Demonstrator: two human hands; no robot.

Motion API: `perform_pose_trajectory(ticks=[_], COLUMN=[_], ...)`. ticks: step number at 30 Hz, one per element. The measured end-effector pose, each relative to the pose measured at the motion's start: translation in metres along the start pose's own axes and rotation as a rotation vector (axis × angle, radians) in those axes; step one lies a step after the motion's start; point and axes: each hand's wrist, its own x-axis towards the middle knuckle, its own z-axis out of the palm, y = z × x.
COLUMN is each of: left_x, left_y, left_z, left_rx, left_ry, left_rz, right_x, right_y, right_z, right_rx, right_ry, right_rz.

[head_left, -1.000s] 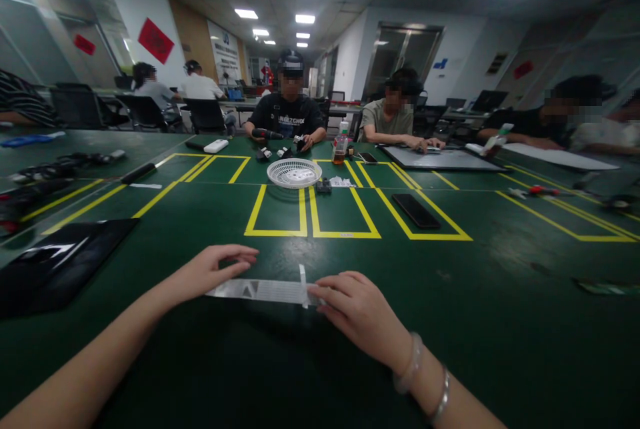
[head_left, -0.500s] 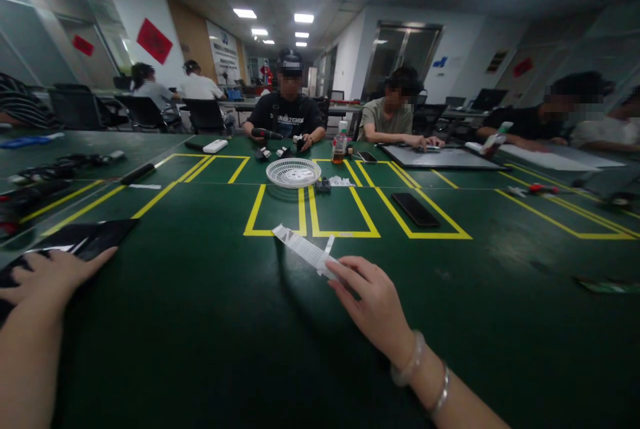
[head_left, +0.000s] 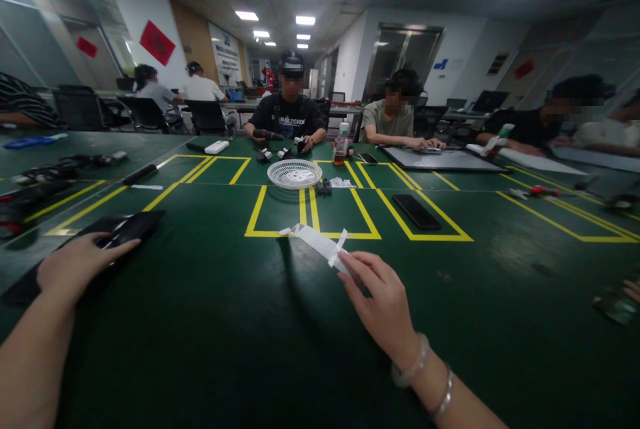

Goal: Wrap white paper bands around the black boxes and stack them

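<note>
My right hand (head_left: 383, 305) pinches one end of a printed white paper strip (head_left: 315, 242) between thumb and fingers, holding it above the green table. The strip bends, with a small white tab sticking up near my fingers. At the left, my left hand (head_left: 75, 269) is closed on a glossy black plastic bag (head_left: 143, 221), the thumb lying across its top and some fingertips hidden. The bag lies tilted low over the table; what is inside it does not show.
Ahead are a white round basket (head_left: 294, 175), a small black part (head_left: 324, 187), a phone (head_left: 416, 211) and a bottle (head_left: 341, 147). Yellow tape outlines (head_left: 313, 236) mark the green table (head_left: 320, 375). Co-workers sit opposite; one holds a power drill (head_left: 267, 135).
My left hand has brought the black bag to the right, its fingers now less spread. The paper strip has shifted slightly right with my right hand and bends more. Something blurred appears at the far right edge.
</note>
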Motion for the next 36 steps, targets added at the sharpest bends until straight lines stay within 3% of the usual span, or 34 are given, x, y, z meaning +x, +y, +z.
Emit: perform_pose_trajectory(ticks=[2,3,5,6,9,12,15,21,28,31,36], left_x=[0.016,0.025,0.044,0.052,0.067,0.069,0.064,0.058,0.054,0.054,0.048], left_y=[0.010,0.021,0.054,0.076,0.144,0.199,0.232,0.246,0.243,0.244,0.241], left_z=[0.009,0.015,0.031,0.040,0.067,0.091,0.111,0.135,0.138,0.134,0.130], left_rx=[0.207,0.282,0.318,0.296,0.214,0.133,0.102,0.075,0.110,0.172,0.172], left_ry=[0.230,0.276,0.188,0.057,-0.157,-0.269,-0.326,-0.347,-0.314,-0.256,-0.023], left_rz=[-0.142,-0.211,-0.288,-0.260,-0.053,0.103,0.209,0.269,0.325,0.428,0.706], right_x=[0.000,0.000,0.000,-0.001,-0.002,-0.002,-0.002,-0.002,-0.005,-0.005,-0.002], right_y=[0.000,0.000,0.001,0.002,0.003,0.003,0.002,0.000,-0.002,-0.002,-0.001], right_z=[-0.001,-0.001,-0.002,-0.002,-0.001,-0.001,-0.002,-0.003,0.000,0.002,0.006], right_rx=[0.017,0.025,0.036,0.039,0.042,0.037,0.037,0.081,0.121,0.121,0.071], right_ry=[0.045,0.066,0.104,0.121,0.167,0.202,0.205,0.114,-0.005,-0.069,-0.345], right_rz=[0.013,0.018,0.022,0.022,0.016,0.004,-0.003,-0.081,-0.220,-0.215,-0.145])
